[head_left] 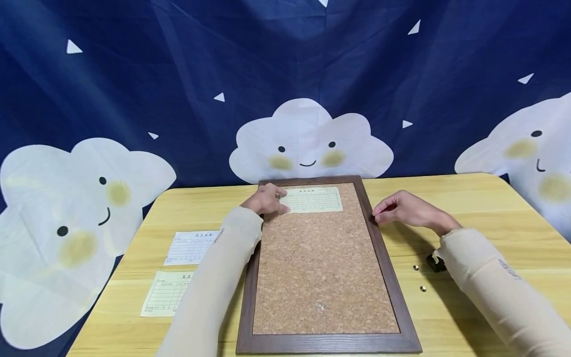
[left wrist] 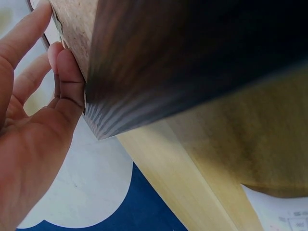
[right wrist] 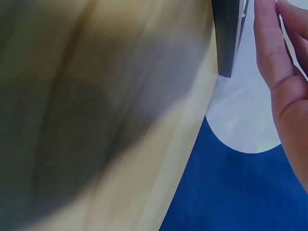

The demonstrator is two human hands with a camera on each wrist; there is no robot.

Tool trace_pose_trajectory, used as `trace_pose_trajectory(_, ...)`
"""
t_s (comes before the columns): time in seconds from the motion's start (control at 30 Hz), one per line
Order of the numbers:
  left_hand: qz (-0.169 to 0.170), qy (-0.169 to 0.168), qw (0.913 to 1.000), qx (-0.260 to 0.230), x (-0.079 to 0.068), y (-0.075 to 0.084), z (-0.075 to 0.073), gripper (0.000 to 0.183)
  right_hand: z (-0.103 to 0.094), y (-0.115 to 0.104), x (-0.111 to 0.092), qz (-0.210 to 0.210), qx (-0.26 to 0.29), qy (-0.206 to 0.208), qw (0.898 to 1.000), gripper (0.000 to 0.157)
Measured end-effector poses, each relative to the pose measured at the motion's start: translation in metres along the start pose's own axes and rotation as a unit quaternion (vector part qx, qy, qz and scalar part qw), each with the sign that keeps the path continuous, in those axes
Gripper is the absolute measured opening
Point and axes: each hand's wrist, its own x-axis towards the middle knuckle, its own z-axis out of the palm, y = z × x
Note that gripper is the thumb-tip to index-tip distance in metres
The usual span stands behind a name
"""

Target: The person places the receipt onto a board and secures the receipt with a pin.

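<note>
A pale green printed slip lies near the top of a cork board in a dark brown wooden frame. My left hand rests over the frame's left side, its thumb and forefinger spread on the slip's left edge. In the left wrist view, the left hand's fingers reach past the frame onto the cork. Beside the frame's right side is my right hand, thumb and forefinger brought together. Whether anything small sits between those fingertips is hidden. The right wrist view shows only part of the right hand.
Left of the board, a white printed slip lies above another pale green slip. To the right are two small shiny round tacks and a small black object, partly behind the sleeve. A cloud-print curtain hangs behind the wooden table.
</note>
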Motion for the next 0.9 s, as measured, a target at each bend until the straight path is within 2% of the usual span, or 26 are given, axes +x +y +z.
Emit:
trace_pose_trajectory(0.33, -0.003, -0.002, 1.0000, -0.005, -0.001, 0.001, 0.000, 0.061, 0.003, -0.009, 0.011, -0.039, -0.053, 0.029, 0.997, 0.012)
trace_pose_trajectory(0.5, -0.005, -0.006, 0.9999, -0.009, -0.001, 0.001, 0.000, 0.060, 0.005, -0.010, 0.015, -0.036, -0.032, 0.030, 0.998, 0.014)
trace_pose_trajectory(0.7, -0.002, -0.006, 0.9999, -0.009, -0.001, 0.000, 0.000, 0.059, 0.007, -0.009, 0.020, -0.049, 0.009, 0.032, 0.998, 0.009)
trace_pose_trajectory(0.9, -0.002, -0.005, 1.0000, -0.008, -0.001, 0.000, 0.000, 0.060, 0.008, -0.012, 0.021, -0.041, 0.005, 0.045, 0.998, 0.014)
